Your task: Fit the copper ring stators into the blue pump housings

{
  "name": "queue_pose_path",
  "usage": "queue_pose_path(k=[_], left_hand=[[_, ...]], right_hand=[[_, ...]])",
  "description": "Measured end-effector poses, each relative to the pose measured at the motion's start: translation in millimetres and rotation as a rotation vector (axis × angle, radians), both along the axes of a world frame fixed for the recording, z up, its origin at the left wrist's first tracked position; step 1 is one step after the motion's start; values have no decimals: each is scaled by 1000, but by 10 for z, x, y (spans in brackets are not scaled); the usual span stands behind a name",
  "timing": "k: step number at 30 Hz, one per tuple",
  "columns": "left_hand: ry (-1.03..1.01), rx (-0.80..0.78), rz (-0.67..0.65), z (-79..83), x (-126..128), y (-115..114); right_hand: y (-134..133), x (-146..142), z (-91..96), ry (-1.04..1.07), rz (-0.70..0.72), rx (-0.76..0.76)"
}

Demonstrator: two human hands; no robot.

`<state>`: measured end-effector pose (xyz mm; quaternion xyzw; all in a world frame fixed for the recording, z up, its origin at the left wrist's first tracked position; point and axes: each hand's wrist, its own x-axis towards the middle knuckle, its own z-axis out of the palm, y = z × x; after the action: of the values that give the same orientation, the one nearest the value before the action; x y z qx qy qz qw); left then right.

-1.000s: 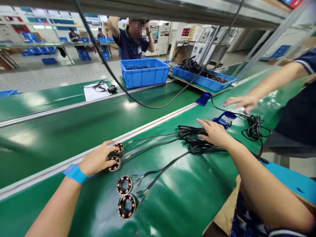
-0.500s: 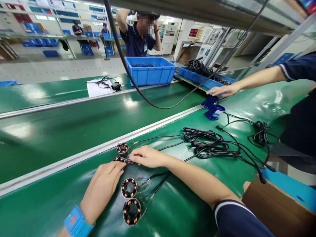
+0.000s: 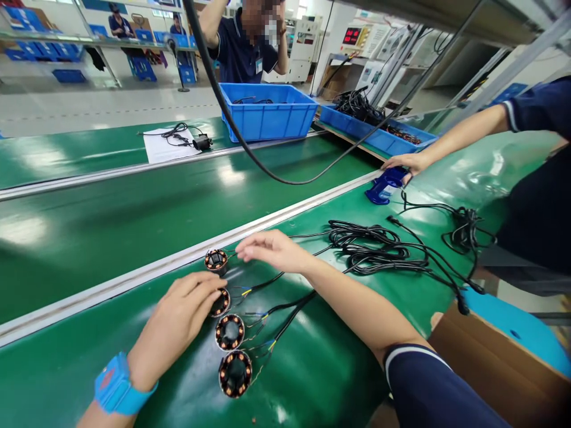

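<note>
Several round motor stators with copper windings stand in a row on the green bench. My left hand [image 3: 181, 318], with a blue wristband, rests its outstretched fingers on the edge of the second stator [image 3: 220, 303], partly covering it. My right hand [image 3: 277, 251] hovers beside the farthest stator [image 3: 216, 260], over its wires, fingers loosely extended and nothing visible in them. Nearer to me are a third stator [image 3: 230, 332] and the nearest stator [image 3: 235, 374]. Thin coloured wires join the stators to black cables [image 3: 379, 246] coiled at the right.
A co-worker's hand [image 3: 408, 163] grips a dark blue plastic part [image 3: 383, 189] at the right. Blue bins [image 3: 272, 119] stand across the bench, and a black cable [image 3: 254, 163] hangs in front. A cardboard box [image 3: 486, 368] is at lower right. Another person stands behind the bins.
My right hand has moved from the second stator's wires toward the farthest stator. My left fingers have loosened on the second stator. The co-worker's hand has come down onto the blue part.
</note>
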<state>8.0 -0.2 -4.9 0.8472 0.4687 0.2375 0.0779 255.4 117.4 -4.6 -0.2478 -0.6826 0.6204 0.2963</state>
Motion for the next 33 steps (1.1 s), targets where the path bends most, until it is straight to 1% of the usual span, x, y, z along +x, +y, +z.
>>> queue_pose_path(k=[2,3,4,5,6,8,12,16,18,20,22,23,24,25,26,27,29,30,31,33], left_hand=[[64,60,31,-33,1,179],[99,68,29,-59,5,270],[132,65,20,-87,9,351],[156,59,12,-113,11,415],[168,50,6,-133,7,458],[182,25,-18,-147,-16,480],[184,-89,-105,-76,-96,381],[225,-201,-127,0,-121,302],[239,-234,-114,6,-108,278],[243,-256,-94,1,-95,256],[219,-280,-84,9,-98,241],[189,-295,-87,24,-108,237],[148,-311,-94,49,-124,235],[100,-320,-96,84,-145,233],[49,-317,-87,125,-169,226],[0,-291,-64,170,-194,207],[-76,-161,33,258,-228,107],[-100,-65,103,293,-231,16],[-111,41,174,317,-219,-104],[-68,228,253,324,-154,-406]], right_hand=[[94,-59,92,-45,-197,254],[139,-99,111,-110,-252,356],[178,-138,111,-188,-267,407],[208,-173,94,-261,-247,404],[228,-200,64,-315,-208,358],[236,-227,-15,-362,-113,220],[178,-219,-161,-290,12,-10],[153,-223,-268,-230,79,-234],[170,-222,-315,-218,107,-294],[192,-202,-338,-220,139,-319],[195,-156,-302,-215,162,-313],[181,-124,-248,-196,165,-279],[157,-86,-167,-162,153,-211],[123,-47,-56,-118,113,-108],[86,-10,84,-66,42,19],[50,23,249,-4,-59,156],[12,57,633,137,-306,399],[18,51,840,216,-416,484],[45,27,1049,295,-492,538],[155,-81,1474,432,-548,572]])
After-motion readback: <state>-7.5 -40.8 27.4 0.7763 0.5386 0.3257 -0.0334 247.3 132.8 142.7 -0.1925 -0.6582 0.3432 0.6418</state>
